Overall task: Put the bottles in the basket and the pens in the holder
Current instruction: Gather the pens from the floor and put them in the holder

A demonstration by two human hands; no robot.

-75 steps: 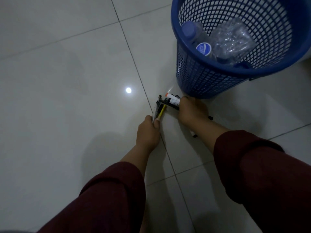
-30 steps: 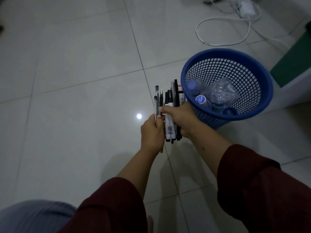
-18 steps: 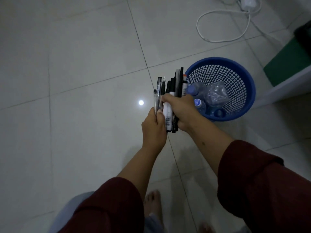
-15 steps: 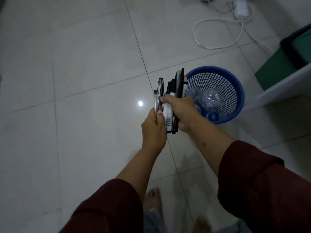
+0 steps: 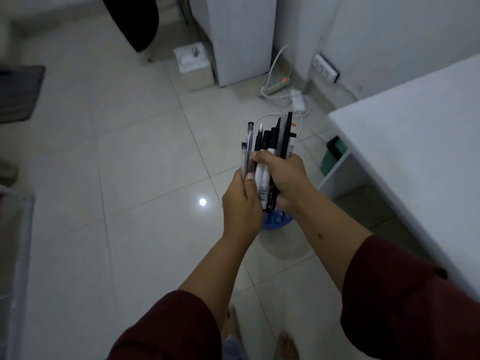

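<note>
At the centre of the frame the right hand (image 5: 284, 178) is closed around a bundle of pens (image 5: 270, 152), held upright with their tips pointing toward the top of the frame. The left hand (image 5: 240, 203) sits just beside it, fingers pinched on two clear pens (image 5: 246, 154) at the bundle's left edge. The bundle mixes black barrels, a white marker with a barcode label, and one orange tip. Just below the hands, a sliver of the blue basket (image 5: 276, 221) shows on the tiled floor (image 5: 130, 165), mostly hidden by the wrists. A white table (image 5: 415, 131) fills the right side. Toward the top centre lie a power strip (image 5: 278, 85) with a red light and white cables (image 5: 272, 66), near a white cabinet (image 5: 241, 35). Dark red sleeves (image 5: 405, 294) cover both forearms at the bottom, with bare feet (image 5: 285, 345) on the floor between them.
</note>
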